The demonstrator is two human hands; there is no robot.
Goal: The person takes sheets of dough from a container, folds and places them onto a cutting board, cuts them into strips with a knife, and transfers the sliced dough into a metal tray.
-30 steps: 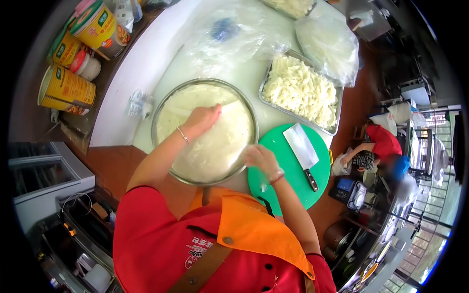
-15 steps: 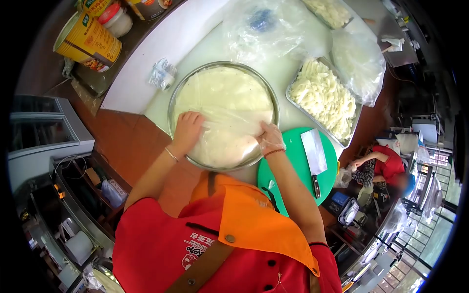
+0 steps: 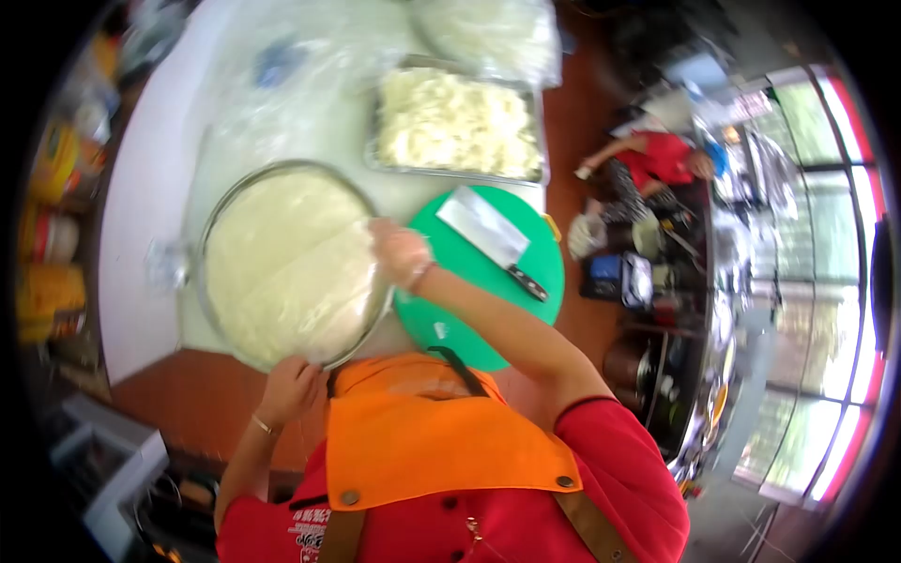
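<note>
Left hand (image 3: 293,387), right hand (image 3: 402,255) both half-curled, can't tell the grip; one round pan (image 3: 297,164), pale dough (image 3: 282,258) inside; one tray (image 3: 452,174), white strips (image 3: 457,122).

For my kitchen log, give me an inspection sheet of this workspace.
Surface: pale counter.
Job's things: round pan of pale dough under clear film.
Clutter: cleaver lying on green board; tray of pale pieces; plastic bag beyond.
Hands: left hand at the pan's near edge, right hand at its right edge; grip unclear, right blurred.
Cables: none seen near the hands; elsewhere too blurred to tell.
Surroundings: another person and windows, right.
</note>
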